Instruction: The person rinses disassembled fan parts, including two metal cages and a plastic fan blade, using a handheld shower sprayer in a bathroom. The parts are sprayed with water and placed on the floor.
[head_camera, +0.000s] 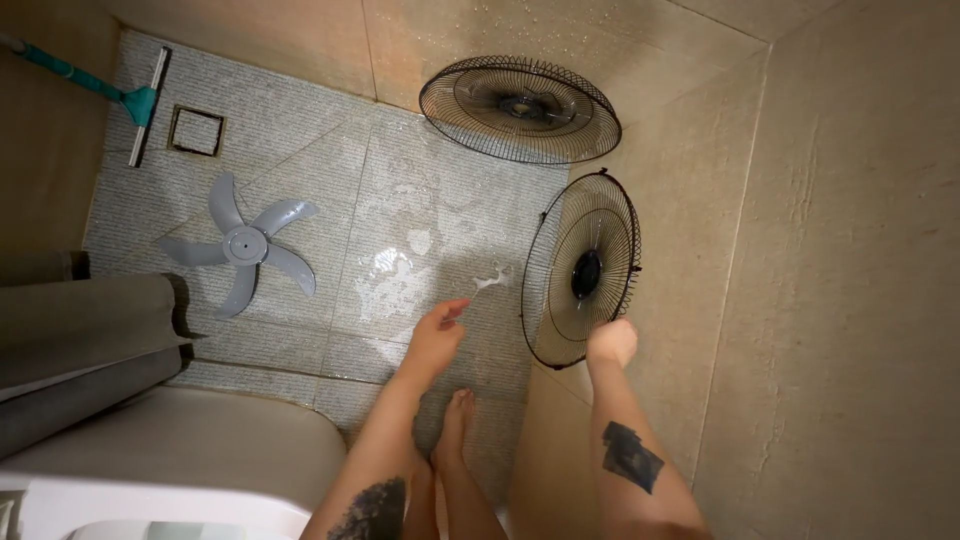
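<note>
Seen from the head camera, looking down into a tiled shower corner: the right hand (612, 342) is closed around the lower rim of a black wire fan guard (582, 270), which stands on edge against the right wall, tilted a little; the fingers are curled tight over the wire, so the hold looks firm. The left hand (437, 335) hangs just left of that guard, apart from it, with the fingers loosely half open; something small and pale seems to sit at the fingertips, too blurred to say what, and a thin splash of water (490, 280) shows just beyond them.

A second fan guard (519, 109) leans against the far wall, well apart from both hands; the grey fan blade (243, 246) lies flat on the floor tiles (330, 200) to the left, near a square drain (196, 131); a teal squeegee (140, 103) rests in the far left corner. The floor between the blade and the held guard is wet and shiny, with foam or pooled water in patches. A bare foot (455, 425) stands near, and a white toilet (170, 460) fills the near left.

Judging by this, the fan is already taken apart and the floor already wetted; the guard in hand looks to be the piece being washed now; whether the far guard and the blade are clean yet cannot be told.
</note>
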